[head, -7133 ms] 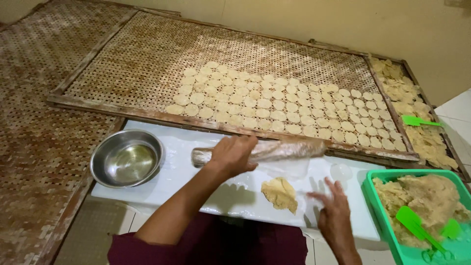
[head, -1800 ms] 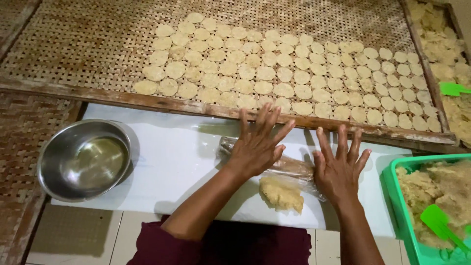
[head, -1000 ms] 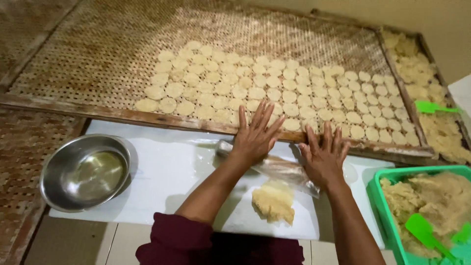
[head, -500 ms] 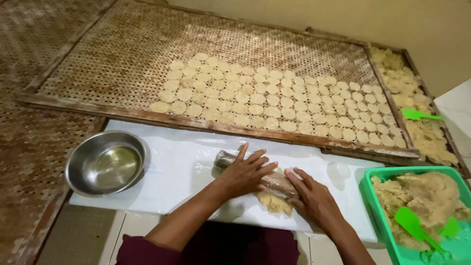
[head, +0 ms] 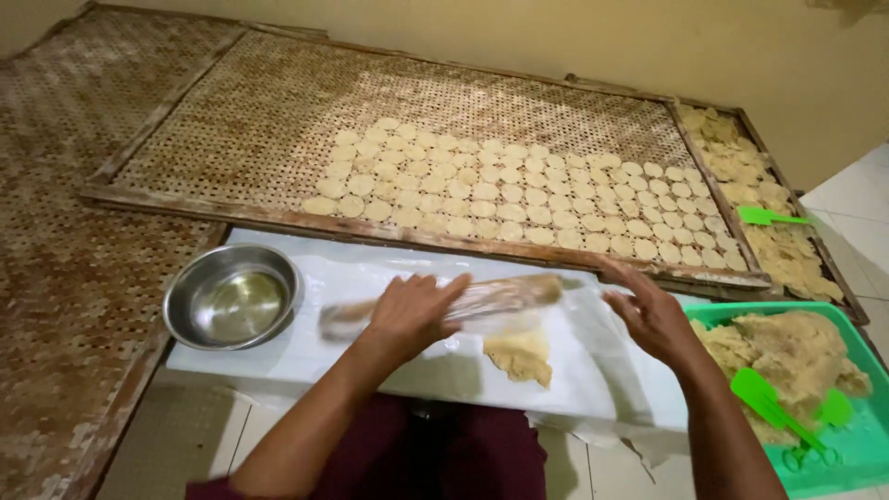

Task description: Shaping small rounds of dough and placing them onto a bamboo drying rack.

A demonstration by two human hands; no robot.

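Woven drying tray (head: 231, 120): fills the upper middle of the frame, rows of small pale dough rounds (head: 519, 199) laid across its right half.
White sheet (head: 306, 356): covers the surface in the lower middle, thin and creased; I judge it slides easily under pressure.
Green tub (head: 866, 444): lower right corner, heaped with crumbly dough and green plastic cutters.
Steel bowl (head: 231, 306): left of centre on the sheet, well apart from my hands.
Rolling pin (head: 505, 294): centre of the frame, wrapped in clear film, blurred. Stiff and probably slick in that wrap, so it wants flat palms near both ends, not a pinch.
Dough piece (head: 520, 356): just below the pin, flattened, ragged-edged; looks soft and likely to tear, best lifted from beneath.
My left hand (head: 412, 310): grip apart, fingers laid loosely over the pin's middle, not clamped.
My right hand (head: 653, 315): right of centre, grip apart, fingers spread, just off the pin's right end, holding nothing.
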